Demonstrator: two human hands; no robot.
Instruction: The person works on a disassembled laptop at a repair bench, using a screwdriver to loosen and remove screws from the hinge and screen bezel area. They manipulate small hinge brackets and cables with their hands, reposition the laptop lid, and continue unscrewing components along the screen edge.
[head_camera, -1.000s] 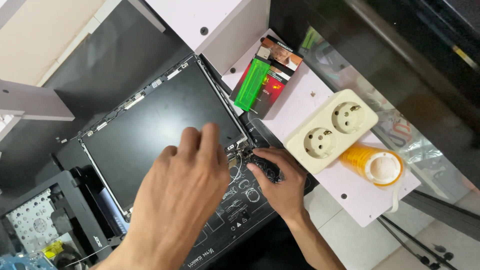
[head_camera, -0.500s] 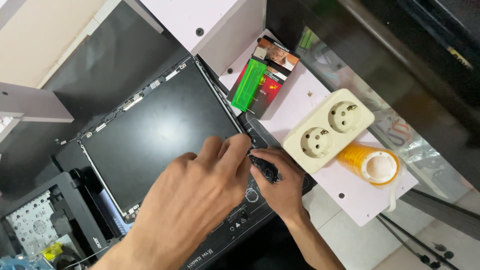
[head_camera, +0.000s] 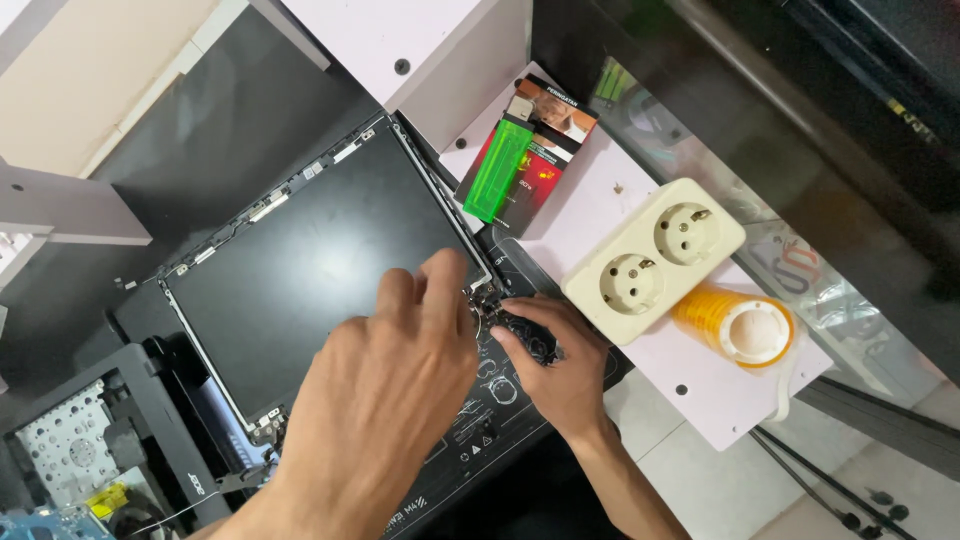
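Left hand (head_camera: 385, 400) has shifted slightly, fingers curled over the hinge (head_camera: 482, 298); right hand (head_camera: 560, 365) pinches a black part (head_camera: 528, 335) beside it.

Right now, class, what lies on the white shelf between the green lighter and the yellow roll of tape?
In the head view, a cream double wall socket lies between the green lighter and the yellow roll of tape on the white shelf.

An electronics repair workbench: dismantled laptop (head_camera: 300, 270), loose socket block (head_camera: 655, 260), tape roll (head_camera: 740, 325).
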